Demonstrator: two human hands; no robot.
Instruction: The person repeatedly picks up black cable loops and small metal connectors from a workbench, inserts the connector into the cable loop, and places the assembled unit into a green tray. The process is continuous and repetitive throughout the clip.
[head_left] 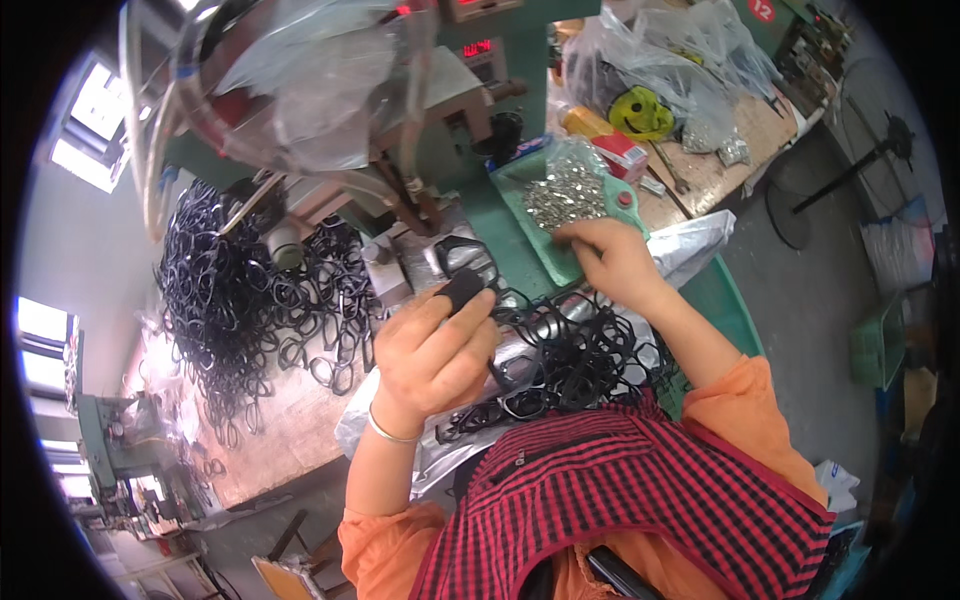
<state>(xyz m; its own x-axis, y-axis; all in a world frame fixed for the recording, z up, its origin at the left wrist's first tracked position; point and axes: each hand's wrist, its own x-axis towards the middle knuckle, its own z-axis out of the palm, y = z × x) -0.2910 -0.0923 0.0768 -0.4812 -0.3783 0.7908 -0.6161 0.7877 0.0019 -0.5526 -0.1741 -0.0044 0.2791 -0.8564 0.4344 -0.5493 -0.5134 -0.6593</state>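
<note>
My left hand (432, 352) is closed around a black frame with a looped outline (468, 255), held up at the front of the bench machine. A dark block-like piece (461, 287) shows at the fingertips; whether it belongs to the frame I cannot tell. My right hand (615, 265) reaches over the near side of a green tray (543, 243), its fingers bent together at the edge of a heap of small shiny metal pieces (566, 200). Anything between those fingertips is hidden. Several black looped frames (580, 365) lie tangled on silvery sheeting (425, 462) just before me.
Left of the green machine (455, 140) rises a big tangled pile of black loops (215, 300) on the wooden table (270, 450). Clear hoses (150, 150) hang above it. At the right bench lie plastic bags (690, 50), a red-and-white box (622, 157) and a wrench (668, 165).
</note>
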